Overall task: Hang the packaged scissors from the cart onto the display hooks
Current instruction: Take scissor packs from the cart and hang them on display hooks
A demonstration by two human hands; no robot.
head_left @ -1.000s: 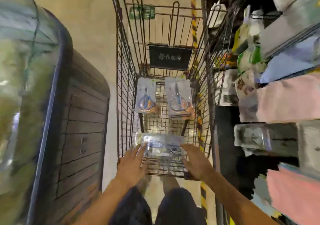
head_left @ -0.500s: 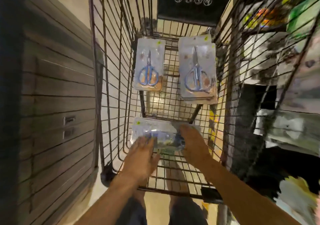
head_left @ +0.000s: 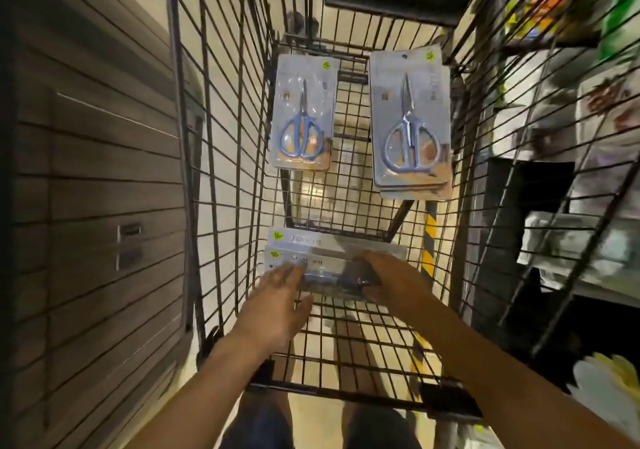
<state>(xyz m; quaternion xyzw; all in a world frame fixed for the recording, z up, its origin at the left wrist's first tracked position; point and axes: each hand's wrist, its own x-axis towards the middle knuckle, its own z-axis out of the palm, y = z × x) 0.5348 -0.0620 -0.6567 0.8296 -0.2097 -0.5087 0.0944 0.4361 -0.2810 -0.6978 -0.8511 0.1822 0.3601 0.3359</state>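
From the head view we look down into a wire cart (head_left: 221, 157). We count three groups of scissor packs: one single pack (head_left: 303, 112) at 12 o'clock, a stack (head_left: 410, 126) of several at 1 o'clock, and a near stack (head_left: 311, 254) showing at least two packs. Our left hand (head_left: 277, 305) rests on the near stack with fingers fairly straight; our right hand (head_left: 391, 282) curls over its right end.

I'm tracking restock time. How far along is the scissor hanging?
Nothing shows as hung; no hooks in view. In hand: left hand and right hand on the near packs. Left: those, the single pack and the far stack in the cart.
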